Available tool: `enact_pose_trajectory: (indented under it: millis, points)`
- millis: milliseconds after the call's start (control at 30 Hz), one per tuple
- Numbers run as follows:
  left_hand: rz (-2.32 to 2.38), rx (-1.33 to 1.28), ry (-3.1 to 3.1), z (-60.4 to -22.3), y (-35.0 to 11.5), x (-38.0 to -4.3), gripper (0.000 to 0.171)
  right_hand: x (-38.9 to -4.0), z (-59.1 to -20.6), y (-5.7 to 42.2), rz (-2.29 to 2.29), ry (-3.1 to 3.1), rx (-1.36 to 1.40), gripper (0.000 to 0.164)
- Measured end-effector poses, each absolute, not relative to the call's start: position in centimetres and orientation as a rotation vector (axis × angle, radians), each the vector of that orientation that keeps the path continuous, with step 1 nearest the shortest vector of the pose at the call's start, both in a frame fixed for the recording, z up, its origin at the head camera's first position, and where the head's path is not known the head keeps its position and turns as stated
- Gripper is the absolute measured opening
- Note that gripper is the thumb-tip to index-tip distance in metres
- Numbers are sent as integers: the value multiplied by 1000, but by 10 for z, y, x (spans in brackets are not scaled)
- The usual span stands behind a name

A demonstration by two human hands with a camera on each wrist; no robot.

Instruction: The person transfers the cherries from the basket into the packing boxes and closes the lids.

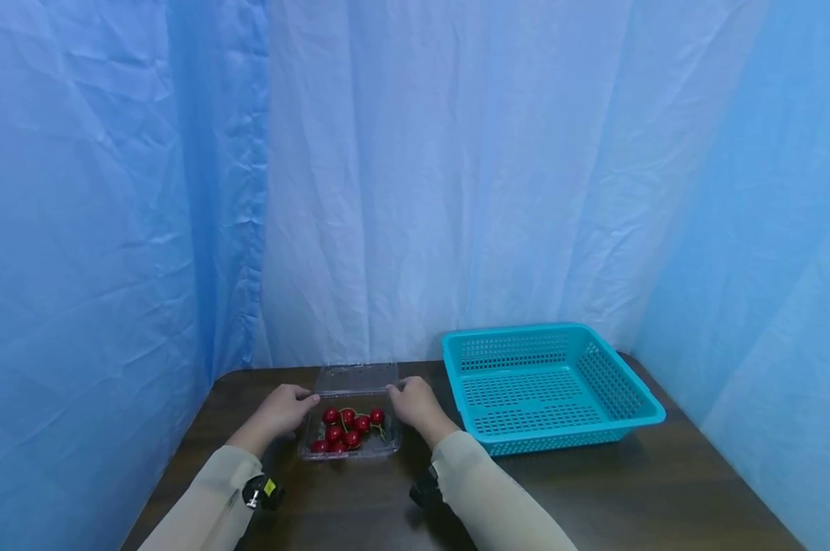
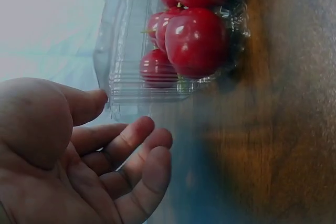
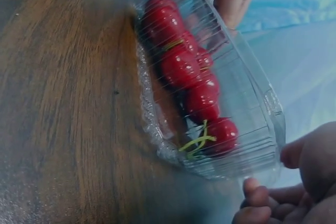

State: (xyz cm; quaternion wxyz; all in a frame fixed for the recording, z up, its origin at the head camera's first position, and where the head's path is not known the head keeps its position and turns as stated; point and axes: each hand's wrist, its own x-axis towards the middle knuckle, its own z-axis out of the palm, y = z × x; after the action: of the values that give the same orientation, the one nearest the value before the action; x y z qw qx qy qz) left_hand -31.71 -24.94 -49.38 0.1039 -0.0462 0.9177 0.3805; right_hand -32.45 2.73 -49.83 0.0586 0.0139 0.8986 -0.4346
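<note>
A clear plastic clamshell box [image 1: 388, 448] stands on the table with its lid [image 1: 357, 378] folded back toward the curtain. Several shiny red cherries [image 1: 353, 439] lie inside, some with green stems [image 3: 198, 141]. My left hand [image 1: 281, 409] is at the back left corner, its thumb [image 2: 90, 106] against the rim and its other fingers loosely bent below. At the opposite back corner my right hand [image 1: 418, 405] pinches the edge between thumb [image 3: 294, 155] and fingers.
A turquoise perforated basket [image 1: 518, 332] stands to the right of the box, close to my right hand. Dark brown wood makes up the tabletop [image 1: 662, 490]. Blue curtains [image 1: 456, 184] hang behind the table and along both sides.
</note>
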Motion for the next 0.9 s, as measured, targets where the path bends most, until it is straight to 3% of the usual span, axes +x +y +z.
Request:
enact_pose_trajectory:
  millis: [400,667,900]
  points:
    - [1255,-134,2720,-492,-246,-316,43,-327,-497,28,-1401,2747,51,39]
    - [1498,-114,2562,-492,-242,-312,31,-323,-492,30,-1497,2795,-23,39]
    - [1555,-128,2492,-493,-243,-315,37,-322,-493,32,-1484,2844,-75,27]
